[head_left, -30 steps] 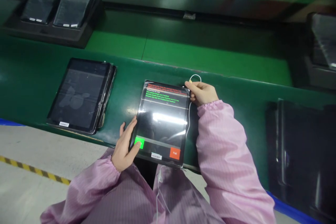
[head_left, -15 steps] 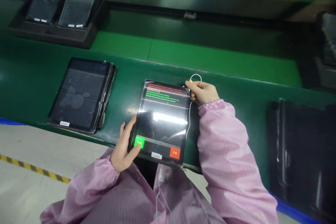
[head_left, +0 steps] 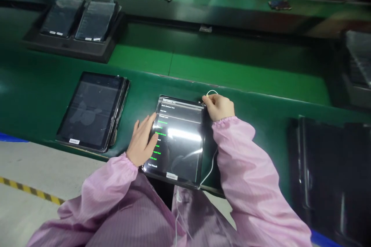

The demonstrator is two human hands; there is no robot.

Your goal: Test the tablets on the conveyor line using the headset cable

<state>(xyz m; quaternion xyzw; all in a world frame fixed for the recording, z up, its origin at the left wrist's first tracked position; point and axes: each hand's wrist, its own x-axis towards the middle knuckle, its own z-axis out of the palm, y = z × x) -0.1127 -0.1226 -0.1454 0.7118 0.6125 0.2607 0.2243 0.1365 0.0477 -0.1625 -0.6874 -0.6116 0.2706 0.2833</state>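
Note:
A black tablet (head_left: 181,144) lies on the green bench in front of me, its screen lit with a list of green and white text lines. My left hand (head_left: 143,141) rests on the tablet's left edge, fingers stretched out, thumb touching the screen. My right hand (head_left: 218,107) is closed at the tablet's top right corner, pinching the plug end of a thin white cable (head_left: 210,168). The cable loops above the hand and runs down along the tablet's right side to my lap. Both arms wear pink sleeves.
A stack of dark tablets (head_left: 92,110) lies left of the lit one. A black tray (head_left: 72,27) with two wrapped tablets stands at the back left. Dark trays (head_left: 330,177) sit at the right. A green conveyor belt (head_left: 232,69) runs behind.
The screen has switched from a page with green and red buttons to a text list. My left hand moved up from the green button to the tablet's left edge. The view shifted slightly.

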